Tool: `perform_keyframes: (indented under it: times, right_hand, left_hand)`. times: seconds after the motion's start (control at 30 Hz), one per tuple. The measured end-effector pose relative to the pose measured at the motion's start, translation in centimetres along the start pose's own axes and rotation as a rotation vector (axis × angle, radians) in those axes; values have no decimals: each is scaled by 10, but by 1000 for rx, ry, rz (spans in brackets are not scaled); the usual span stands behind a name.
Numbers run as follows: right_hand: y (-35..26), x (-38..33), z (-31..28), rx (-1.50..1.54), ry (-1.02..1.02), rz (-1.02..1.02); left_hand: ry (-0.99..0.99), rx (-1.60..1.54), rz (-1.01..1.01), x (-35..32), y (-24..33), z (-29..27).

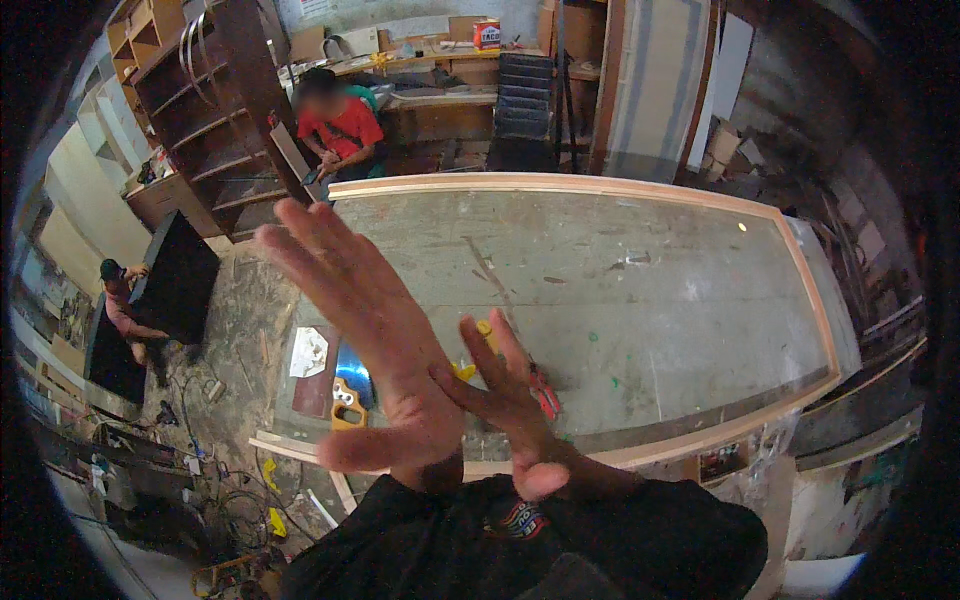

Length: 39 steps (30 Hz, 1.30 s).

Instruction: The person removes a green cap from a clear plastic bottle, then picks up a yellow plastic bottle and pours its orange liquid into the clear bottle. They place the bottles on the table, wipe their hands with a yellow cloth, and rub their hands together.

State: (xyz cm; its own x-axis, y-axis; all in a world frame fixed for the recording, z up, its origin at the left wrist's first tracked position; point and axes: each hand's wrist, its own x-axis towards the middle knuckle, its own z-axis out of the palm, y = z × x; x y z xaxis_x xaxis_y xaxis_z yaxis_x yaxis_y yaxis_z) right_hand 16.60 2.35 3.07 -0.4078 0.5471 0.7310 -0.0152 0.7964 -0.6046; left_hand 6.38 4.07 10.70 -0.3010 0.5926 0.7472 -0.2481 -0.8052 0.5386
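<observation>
My left hand (385,365) is raised over the near left part of a grey worktable (640,330), holding nothing, its fingers stretched toward the far left and its thumb out to the side. My right hand (515,405) is beside it with fingers apart; some of its fingertips appear to touch the left hand near the palm's edge. Below the left hand lies a handsaw (347,412) with a yellow handle and bluish blade. Past the right hand's fingers is a red-handled tool (546,395), partly hidden. Small yellow things (485,327) show between the hands, their kind unclear.
Light wooden strips (560,184) run along the table's edges. A brown sheet (312,395) and a white paper piece (308,352) lie by the saw. One person (345,130) is beyond the table; another (118,300) handles dark panels (178,275) at left. Cables (215,430) litter the floor.
</observation>
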Motion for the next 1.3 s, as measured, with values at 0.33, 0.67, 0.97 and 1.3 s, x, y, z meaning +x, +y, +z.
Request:
perform_keyframes:
  times: [0.33,0.67,0.97,1.3]
  right_hand:
    - [-14,0,-14,366,36,140]
    - [13,40,-67,404,325,258]
    - [12,67,-66,57,388,64]
    - [-13,54,-32,144,-65,51]
  left_hand:
    - [-64,111,-78,-10,-35,16]
    - [-744,118,41,-93,-83,15]
    - [-585,-37,-262,-68,-62,24]
    - [-26,321,-154,-1,-10,30]
